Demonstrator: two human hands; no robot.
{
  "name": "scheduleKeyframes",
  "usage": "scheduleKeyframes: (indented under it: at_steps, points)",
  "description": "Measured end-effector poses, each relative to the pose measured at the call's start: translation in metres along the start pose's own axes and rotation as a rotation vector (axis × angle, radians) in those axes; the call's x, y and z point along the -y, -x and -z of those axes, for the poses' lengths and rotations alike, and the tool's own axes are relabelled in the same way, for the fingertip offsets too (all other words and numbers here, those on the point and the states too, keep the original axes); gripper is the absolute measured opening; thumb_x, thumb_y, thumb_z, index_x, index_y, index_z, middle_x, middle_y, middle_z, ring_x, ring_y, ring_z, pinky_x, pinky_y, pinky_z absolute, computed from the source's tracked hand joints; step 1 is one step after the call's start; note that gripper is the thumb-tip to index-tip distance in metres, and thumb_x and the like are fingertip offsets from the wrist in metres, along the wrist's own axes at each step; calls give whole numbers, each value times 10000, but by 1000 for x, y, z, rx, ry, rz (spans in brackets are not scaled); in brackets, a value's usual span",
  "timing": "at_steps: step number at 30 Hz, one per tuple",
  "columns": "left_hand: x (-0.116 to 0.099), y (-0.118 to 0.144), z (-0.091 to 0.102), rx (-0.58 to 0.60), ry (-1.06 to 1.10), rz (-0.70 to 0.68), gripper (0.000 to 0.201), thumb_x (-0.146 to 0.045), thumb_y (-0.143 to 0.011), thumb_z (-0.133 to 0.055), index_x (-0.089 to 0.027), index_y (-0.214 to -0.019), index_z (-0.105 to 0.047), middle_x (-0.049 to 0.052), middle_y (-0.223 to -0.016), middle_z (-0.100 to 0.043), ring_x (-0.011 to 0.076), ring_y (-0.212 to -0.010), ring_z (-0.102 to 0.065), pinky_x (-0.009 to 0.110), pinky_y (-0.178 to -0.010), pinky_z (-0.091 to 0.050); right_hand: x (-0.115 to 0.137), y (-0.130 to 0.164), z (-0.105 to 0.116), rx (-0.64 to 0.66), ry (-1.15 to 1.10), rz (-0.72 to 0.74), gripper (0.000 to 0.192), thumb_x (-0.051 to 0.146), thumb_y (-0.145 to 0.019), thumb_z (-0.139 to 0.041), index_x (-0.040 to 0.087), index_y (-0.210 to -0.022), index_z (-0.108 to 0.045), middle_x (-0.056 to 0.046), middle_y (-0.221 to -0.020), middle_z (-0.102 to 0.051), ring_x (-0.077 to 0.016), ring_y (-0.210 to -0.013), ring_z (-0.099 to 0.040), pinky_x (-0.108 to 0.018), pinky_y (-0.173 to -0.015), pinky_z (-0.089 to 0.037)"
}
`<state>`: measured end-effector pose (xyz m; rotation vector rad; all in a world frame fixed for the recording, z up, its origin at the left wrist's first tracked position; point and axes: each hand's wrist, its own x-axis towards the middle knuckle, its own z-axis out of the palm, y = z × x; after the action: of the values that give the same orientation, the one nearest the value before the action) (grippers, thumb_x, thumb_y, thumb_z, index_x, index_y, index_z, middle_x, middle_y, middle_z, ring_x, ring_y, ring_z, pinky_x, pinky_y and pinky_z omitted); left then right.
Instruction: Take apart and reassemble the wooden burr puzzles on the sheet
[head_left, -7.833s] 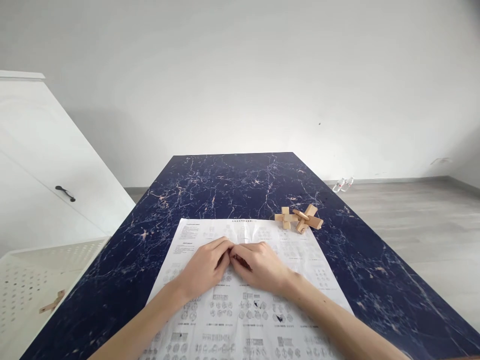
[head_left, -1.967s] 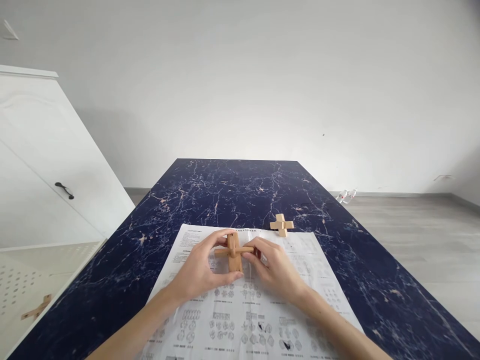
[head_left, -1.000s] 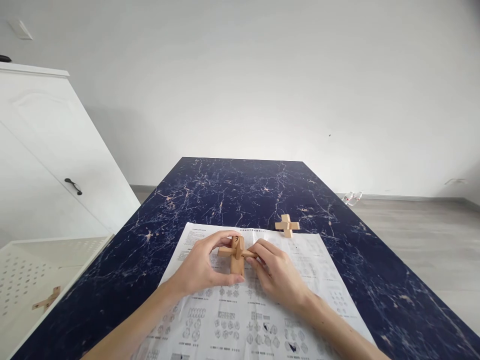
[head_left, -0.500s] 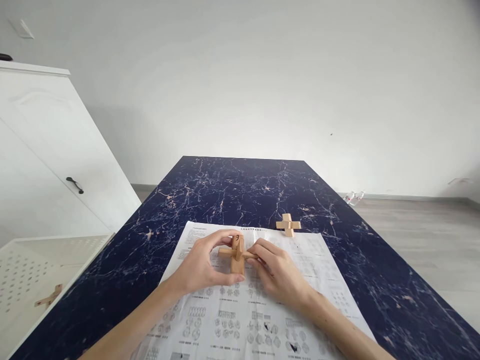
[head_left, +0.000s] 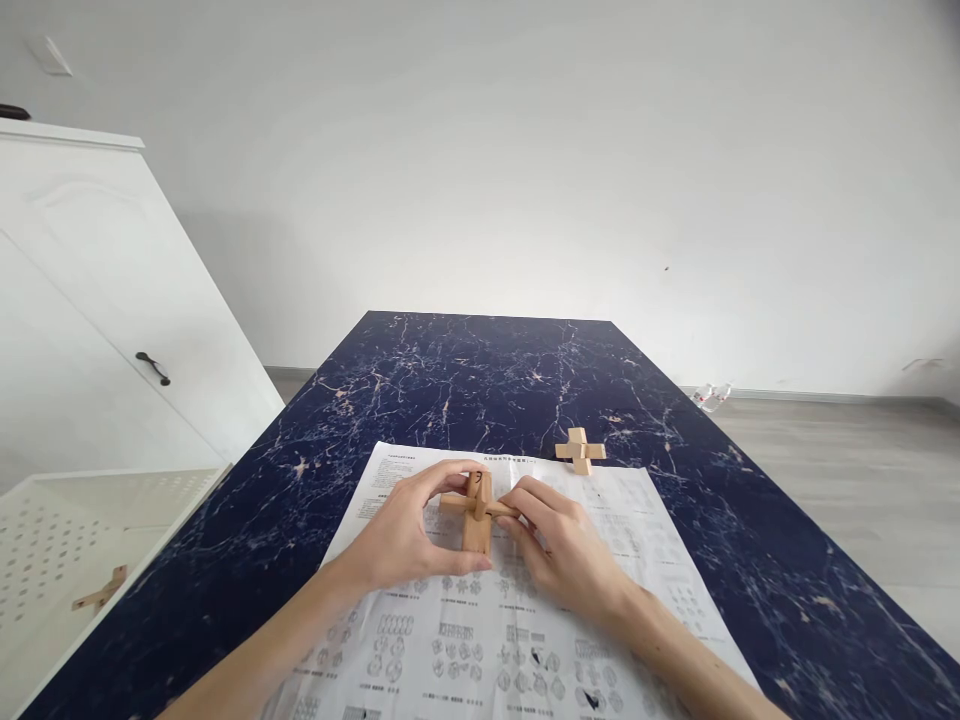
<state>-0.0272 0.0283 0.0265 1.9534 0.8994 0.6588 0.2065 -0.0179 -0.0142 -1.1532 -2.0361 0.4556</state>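
Two bare hands meet over a wooden cross puzzle [head_left: 475,510] at the near middle of a table: the left hand [head_left: 405,535] curls around its left side, thumb stretched beneath the lower end and forefinger arched over the top, while the right hand [head_left: 559,545] pinches the right tip of the horizontal bar. Both are closed on the piece, which stands upright between them, its lower end on or just above a printed sheet [head_left: 637,520]; which cannot be told. The puzzle is made of pale, smooth, square-cut bars crossing at right angles, with a small dark mark near the top of the upright one. The white sheet, faintly creased, carries rows of small black diagrams and blocks of fine print. At its far right corner lies a smaller wooden cross [head_left: 580,451], lighter in tone, well apart from the hands. Beneath spreads the glossy table [head_left: 465,380], dark blue with white and peach marble veining. To the left stands a white cabinet [head_left: 90,300] with a dark handle.
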Motion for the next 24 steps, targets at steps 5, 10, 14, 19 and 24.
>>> scheduleKeyframes:
  at_steps: [5,10,14,19,24]
  points:
    - [1,-1,1,-10,-20,-7,829,-410,-709,-958,-302,-1436,-574,71,-1410,-675,325,-1315,-644,515,-1148,-524,2,1,0,25,-62,12,181,139,-1064,-477,227,-953,-589,-41,-937,-623,-181,-745,-574,-311,-666,-462]
    - [2,0,2,-19,-14,-41,834,-405,-711,-961,-295,-1441,-573,78,-1410,-673,321,-1316,-643,505,-1158,-517,5,1,2,45,-76,56,190,120,-1055,-460,227,-987,-601,-45,-932,-630,-190,-773,-586,-317,-676,-475]
    - [4,0,2,-17,-30,-44,862,-419,-707,-968,-287,-1458,-565,91,-1414,-676,327,-1313,-648,508,-1148,-526,5,1,4,43,-56,84,190,123,-1054,-452,224,-993,-600,-49,-928,-632,-192,-773,-584,-320,-666,-469]
    - [5,-1,2,-30,-53,-130,672,-400,-699,-977,-266,-1290,-687,93,-1482,-641,343,-1377,-607,503,-1190,-492,3,1,4,53,-42,90,191,126,-1048,-447,216,-1010,-612,-57,-942,-639,-195,-790,-588,-332,-674,-472]
    - [3,2,0,-15,42,-62,765,-418,-735,-959,-285,-1394,-595,98,-1425,-672,313,-1248,-695,493,-1102,-572,7,-2,7,77,-154,-74,135,229,-1061,-507,225,-1000,-627,-61,-963,-667,-199,-796,-606,-360,-703,-511]
